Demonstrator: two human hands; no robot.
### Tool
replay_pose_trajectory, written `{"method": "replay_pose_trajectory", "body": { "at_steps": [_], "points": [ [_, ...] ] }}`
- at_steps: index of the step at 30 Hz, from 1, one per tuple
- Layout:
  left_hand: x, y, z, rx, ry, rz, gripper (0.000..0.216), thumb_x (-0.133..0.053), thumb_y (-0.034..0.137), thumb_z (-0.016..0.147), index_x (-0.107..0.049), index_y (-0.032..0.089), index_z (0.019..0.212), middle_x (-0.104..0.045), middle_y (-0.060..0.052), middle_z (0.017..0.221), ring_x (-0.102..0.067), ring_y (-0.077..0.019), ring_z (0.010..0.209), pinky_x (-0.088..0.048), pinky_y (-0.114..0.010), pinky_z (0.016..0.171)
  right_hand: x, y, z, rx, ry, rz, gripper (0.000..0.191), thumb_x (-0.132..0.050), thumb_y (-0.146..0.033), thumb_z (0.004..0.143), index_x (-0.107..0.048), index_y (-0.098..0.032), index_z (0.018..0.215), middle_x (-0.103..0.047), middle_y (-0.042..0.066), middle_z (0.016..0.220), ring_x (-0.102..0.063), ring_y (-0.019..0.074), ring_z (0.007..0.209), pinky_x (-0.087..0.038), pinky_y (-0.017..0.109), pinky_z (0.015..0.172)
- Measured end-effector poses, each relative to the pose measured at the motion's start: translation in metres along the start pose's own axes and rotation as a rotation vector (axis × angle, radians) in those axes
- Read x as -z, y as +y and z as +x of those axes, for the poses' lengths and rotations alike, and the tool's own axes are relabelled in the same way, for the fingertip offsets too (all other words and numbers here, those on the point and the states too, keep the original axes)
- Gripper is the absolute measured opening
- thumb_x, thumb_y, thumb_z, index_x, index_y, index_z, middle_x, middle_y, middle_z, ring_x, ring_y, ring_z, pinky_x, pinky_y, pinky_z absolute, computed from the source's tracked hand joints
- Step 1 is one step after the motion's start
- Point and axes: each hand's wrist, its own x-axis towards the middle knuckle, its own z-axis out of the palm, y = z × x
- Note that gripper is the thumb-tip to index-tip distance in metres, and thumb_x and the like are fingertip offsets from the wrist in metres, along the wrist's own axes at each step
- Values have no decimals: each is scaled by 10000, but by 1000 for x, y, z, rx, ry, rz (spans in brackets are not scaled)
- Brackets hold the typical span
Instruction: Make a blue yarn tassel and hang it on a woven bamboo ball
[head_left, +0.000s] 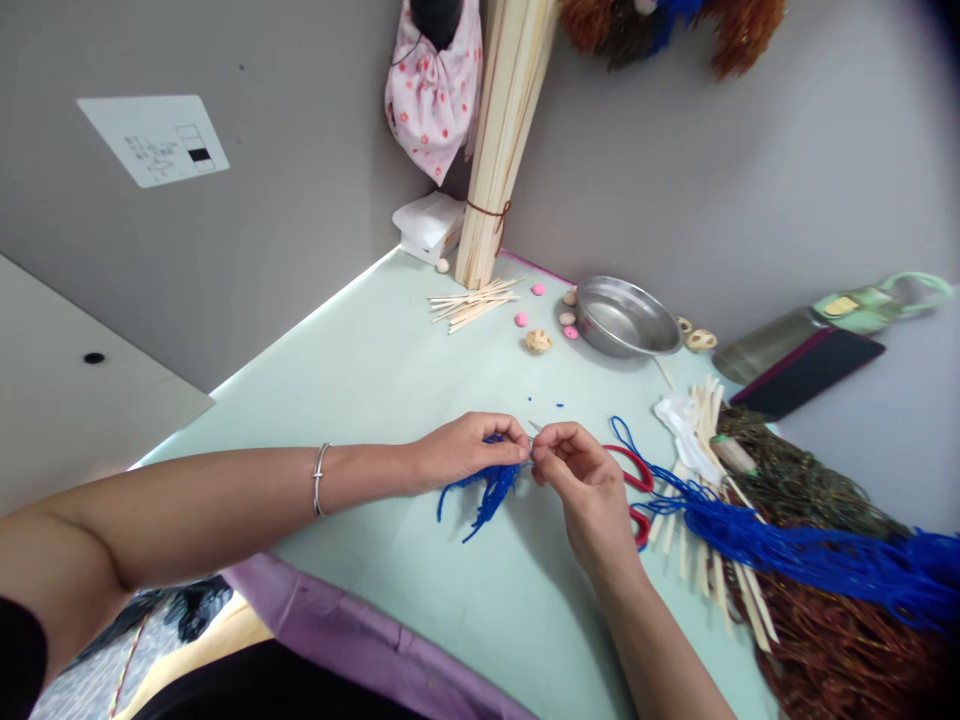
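Note:
My left hand (pixel 466 450) pinches a small bundle of blue yarn (pixel 487 492) whose loose ends hang down onto the pale green table (pixel 360 370). My right hand (pixel 585 485) is closed in a pinch right against it, holding a thin grey needle-like piece (pixel 534 428) at the top of the bundle. A silver bracelet (pixel 320 478) sits on my left wrist. Red-handled scissors (pixel 637 480) lie just behind my right hand. A long hank of blue yarn (pixel 787 545) stretches to the right.
A steel bowl (pixel 626 318) stands at the back, with pink and wooden beads (pixel 537 341) and loose thin sticks (pixel 472 303) near it. A tall stick bundle (pixel 506 130) leans in the corner. Flat sticks (pixel 705 560), brown fibre (pixel 847 640) and a phone (pixel 810 372) lie right.

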Motion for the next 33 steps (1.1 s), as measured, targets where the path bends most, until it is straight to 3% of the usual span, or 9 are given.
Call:
{"method": "replay_pose_trajectory", "body": {
  "at_steps": [5,13,26,33],
  "points": [
    [0,1,0,14,26,4,100,-589,274,827,-592,175,810,-514,25,695,-443,-95,628,-349,-224,614,0,1,0,7,-44,9,85,-680,-247,804,-618,-212,849,-558,-24,746,-473,110,623,-385,232,580],
    [1,0,0,-84,36,98,78,-593,242,811,-577,174,776,-546,16,739,-483,-103,709,-371,-220,698,-2,-1,-2,14,-66,-16,104,-677,-233,802,-593,-203,854,-528,-28,719,-457,109,619,-376,222,558],
    [0,1,1,29,126,-5,67,-542,227,783,-547,166,756,-475,30,658,-410,-84,583,-326,-212,571,1,3,-1,2,-73,18,125,-688,-234,809,-595,-199,885,-538,-23,749,-453,96,621,-369,214,550],
    [0,0,1,68,58,-73,110,-572,275,790,-565,166,801,-488,23,681,-418,-91,608,-319,-218,586,2,4,-1,5,-60,31,129,-692,-232,808,-596,-196,886,-541,-25,748,-463,94,618,-374,216,556]
  ]
}}
